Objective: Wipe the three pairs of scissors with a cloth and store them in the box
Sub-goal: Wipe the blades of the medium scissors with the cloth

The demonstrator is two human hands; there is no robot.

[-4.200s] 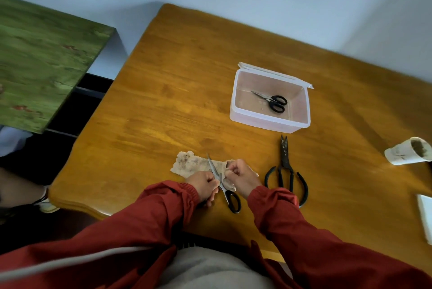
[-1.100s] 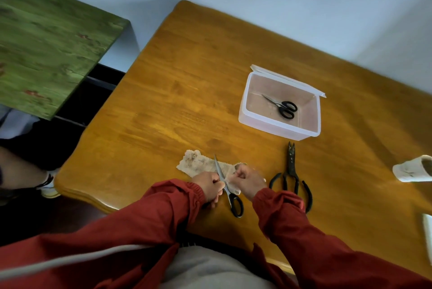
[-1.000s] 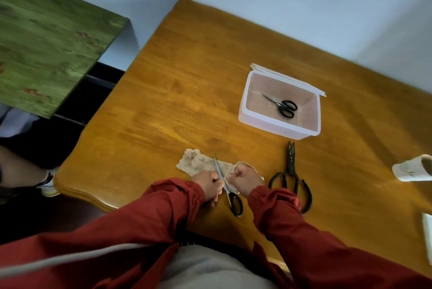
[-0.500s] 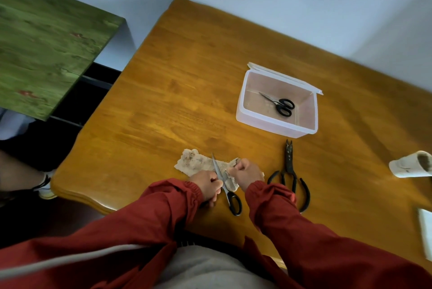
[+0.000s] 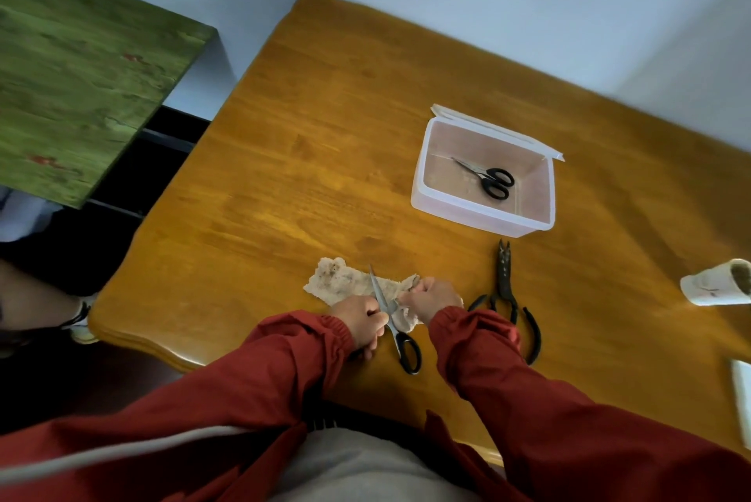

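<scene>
A pair of black-handled scissors (image 5: 396, 329) lies near the table's front edge, blades pointing away from me over a stained beige cloth (image 5: 341, 284). My left hand (image 5: 359, 320) holds these scissors at the blades' base. My right hand (image 5: 430, 298) grips a bunched part of the cloth against the blades. A second, small black-handled pair (image 5: 489, 178) lies inside the open translucent box (image 5: 479, 213). A third pair, large and dark with wide loop handles (image 5: 506, 290), lies on the table just right of my right hand.
The box's lid (image 5: 495, 127) hangs open at its far side. A white paper cup (image 5: 717, 288) lies on its side at the right edge, with a white object (image 5: 741, 392) below it. A green table (image 5: 81, 71) stands to the left of the wooden table (image 5: 317, 136).
My right hand has slid the bunched cloth back and forth along the blades. My left hand has kept its hold on the scissors. The camera has shifted slightly.
</scene>
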